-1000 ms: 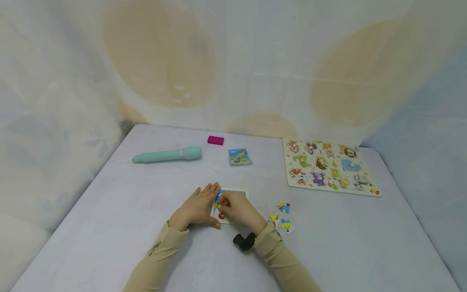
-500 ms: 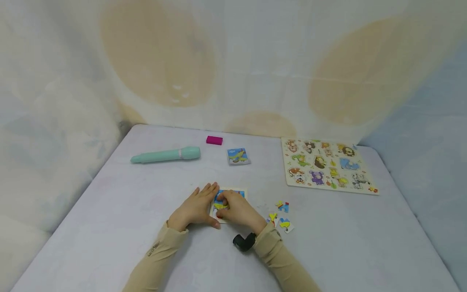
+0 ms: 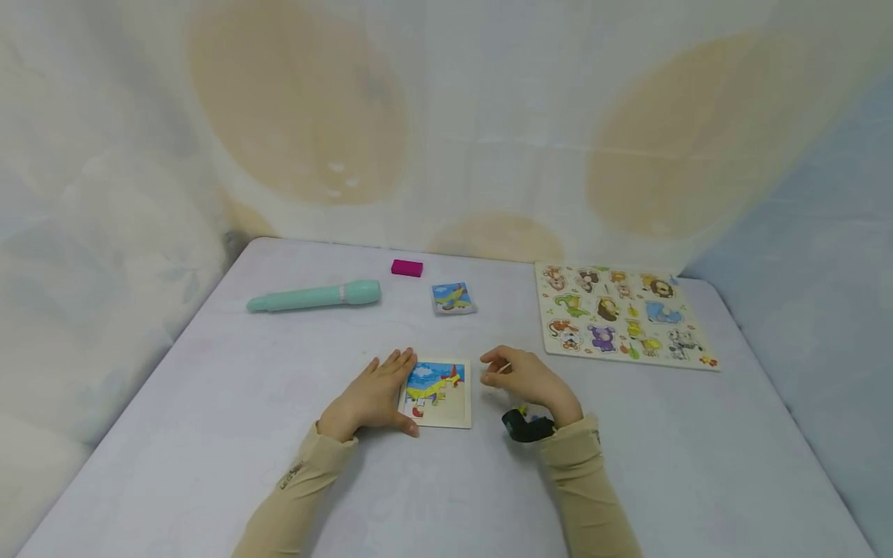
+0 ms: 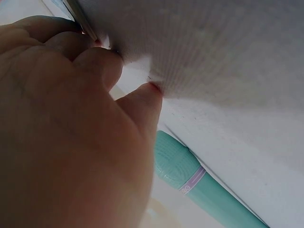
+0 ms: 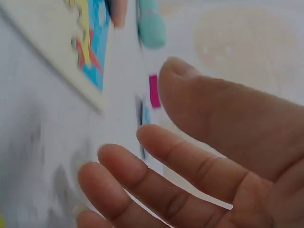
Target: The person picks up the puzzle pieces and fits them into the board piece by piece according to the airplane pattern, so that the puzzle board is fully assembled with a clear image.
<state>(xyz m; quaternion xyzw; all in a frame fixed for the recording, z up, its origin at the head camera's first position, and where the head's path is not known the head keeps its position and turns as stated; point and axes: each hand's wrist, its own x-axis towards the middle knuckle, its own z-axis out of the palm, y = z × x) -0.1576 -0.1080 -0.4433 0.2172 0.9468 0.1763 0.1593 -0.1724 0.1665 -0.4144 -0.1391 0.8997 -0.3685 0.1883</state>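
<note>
On the tabletop [image 3: 209, 457], the left hand [image 3: 371, 397] lies with outstretched fingers against the left edge of the small puzzle tray [image 3: 456, 409], its thumb near the lower left corner. The tray's airplane picture is partly filled, its lower right part bare wood. Just right of it hovers the right hand [image 3: 529, 381], fingers loosely bent, thumb apart from them, gripping nothing; beneath that wrist show loose pieces [image 3: 523, 408] (mostly hidden by the black wrist camera [image 3: 525, 428]).

2 puzzle bds. [image 3: 458, 403] [image 3: 547, 310], 1 teal wand [image 3: 307, 298], 1 magenta blk. [image 3: 407, 268], 1 pic. pkt. [image 3: 452, 296]; loose pcs. [image 3: 522, 409] part-hidden, no. unclear.
</note>
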